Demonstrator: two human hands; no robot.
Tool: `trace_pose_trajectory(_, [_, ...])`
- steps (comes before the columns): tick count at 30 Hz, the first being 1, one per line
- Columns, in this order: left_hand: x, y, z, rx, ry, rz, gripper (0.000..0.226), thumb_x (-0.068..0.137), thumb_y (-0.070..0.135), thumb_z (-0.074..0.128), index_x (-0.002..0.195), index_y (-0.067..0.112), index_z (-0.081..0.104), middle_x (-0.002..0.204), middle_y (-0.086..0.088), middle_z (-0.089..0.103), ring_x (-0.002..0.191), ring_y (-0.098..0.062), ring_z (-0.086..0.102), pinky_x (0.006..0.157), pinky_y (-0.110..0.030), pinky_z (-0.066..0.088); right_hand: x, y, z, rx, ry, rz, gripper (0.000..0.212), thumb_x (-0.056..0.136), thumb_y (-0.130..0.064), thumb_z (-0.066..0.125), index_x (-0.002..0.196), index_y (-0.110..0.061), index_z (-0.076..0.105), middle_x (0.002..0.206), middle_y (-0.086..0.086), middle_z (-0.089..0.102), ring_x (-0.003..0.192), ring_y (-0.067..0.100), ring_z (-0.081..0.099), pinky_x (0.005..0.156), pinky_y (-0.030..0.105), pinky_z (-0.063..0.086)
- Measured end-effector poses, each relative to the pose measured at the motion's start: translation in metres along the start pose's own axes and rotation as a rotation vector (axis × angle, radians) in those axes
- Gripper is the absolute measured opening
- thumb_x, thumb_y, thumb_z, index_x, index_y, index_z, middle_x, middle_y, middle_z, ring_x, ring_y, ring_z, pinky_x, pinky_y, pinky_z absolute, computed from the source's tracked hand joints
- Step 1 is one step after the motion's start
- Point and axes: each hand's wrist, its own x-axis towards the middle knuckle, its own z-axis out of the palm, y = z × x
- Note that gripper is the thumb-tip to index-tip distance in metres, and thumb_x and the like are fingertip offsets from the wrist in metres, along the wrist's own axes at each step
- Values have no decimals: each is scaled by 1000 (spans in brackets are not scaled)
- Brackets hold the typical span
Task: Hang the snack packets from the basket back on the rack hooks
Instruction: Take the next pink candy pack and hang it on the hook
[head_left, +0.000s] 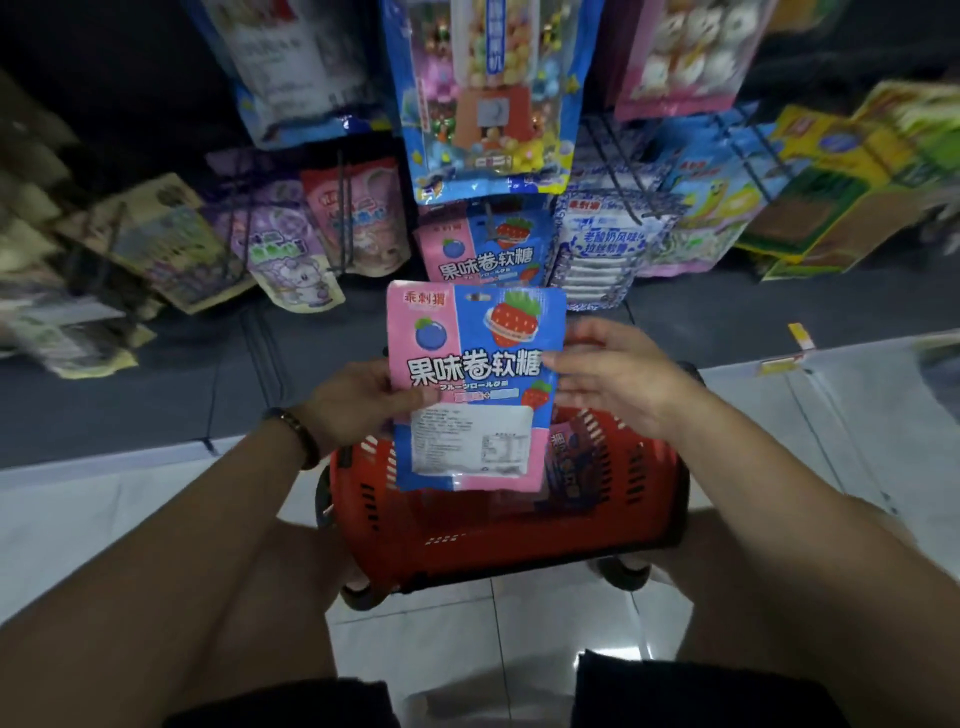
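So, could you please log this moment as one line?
left hand: pinches pink-and-blue plastic snack packet | right hand: open beside its right edge | red plastic basket: below packet | hung: not yet

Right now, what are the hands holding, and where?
The left hand pinches the pink-and-blue snack packet at its left edge, halfway down. The right hand, fingers straight, is at its right edge.

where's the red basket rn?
Head view, low centre: the red basket stands on the tiled floor, beneath the pink-blue packet that the left hand holds.
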Motion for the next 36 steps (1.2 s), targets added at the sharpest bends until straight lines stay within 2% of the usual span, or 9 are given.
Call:
trace_pose_trajectory(4, [-19,10,27,-79,114,74,19,103,14,68,120,15,76,98,14,84,86,-1,78,70,-15,60,-17,31,12,-127,-56,53,26,99,-10,73,124,-17,75,119,9,81,103,25,78,75,34,64])
trace_pose_trajectory(8, [-16,5,39,-106,231,88,13,101,21,72,113,19,78,106,10,84,105,-13,79,85,-26,64,-12,51,18,-93,-19,97,25,102,-17,72,126,-23,73,117,5,82,104,30,80,88,50,65])
trace_pose_trajectory(14, [-5,-15,51,288,576,151,72,74,39,95,123,26,46,127,2,54,113,-16,62,100,-38,53,-9,51,27,-40,135,-95,21,97,-3,74,111,-18,76,100,0,84,86,16,79,66,29,62])
trace_pose_trajectory(17, [-3,-11,62,186,391,183,78,62,56,93,124,34,52,124,5,58,110,-18,70,99,-41,60,-4,57,36,-82,177,-178,17,95,-5,77,103,-19,81,95,2,84,82,14,75,78,35,61])
trace_pose_trajectory(21, [4,-5,79,-24,151,226,84,71,56,93,143,40,54,138,5,69,128,-18,69,110,-49,56,-3,54,58,-70,98,-201,22,104,-5,64,111,-14,83,88,-5,78,73,10,74,66,27,59])
trace_pose_trajectory(25, [12,-9,83,-85,136,259,70,77,31,92,140,28,60,132,-6,73,129,-30,67,114,-52,52,0,59,75,-127,31,-204,34,110,-6,53,117,-26,79,110,5,79,89,30,78,81,46,64])
trace_pose_trajectory(27, [17,-12,80,-83,136,250,66,75,16,91,134,28,64,127,-9,75,124,-36,69,110,-59,53,4,61,75,-92,14,-201,33,107,-1,52,108,-20,78,105,8,79,94,21,75,89,35,61])
trace_pose_trajectory(31, [25,-14,72,-60,155,228,57,79,-5,88,127,20,70,119,-8,79,112,-22,74,102,-45,59,6,61,73,-34,-37,-210,15,94,-13,58,98,-14,71,87,8,70,79,20,65,74,35,54])
trace_pose_trajectory(36, [26,-17,65,-186,201,184,51,83,-17,80,128,6,69,117,-18,80,108,-31,77,98,-47,63,18,52,54,-69,98,-247,13,98,-6,67,98,-18,72,93,14,75,85,25,77,85,55,62])
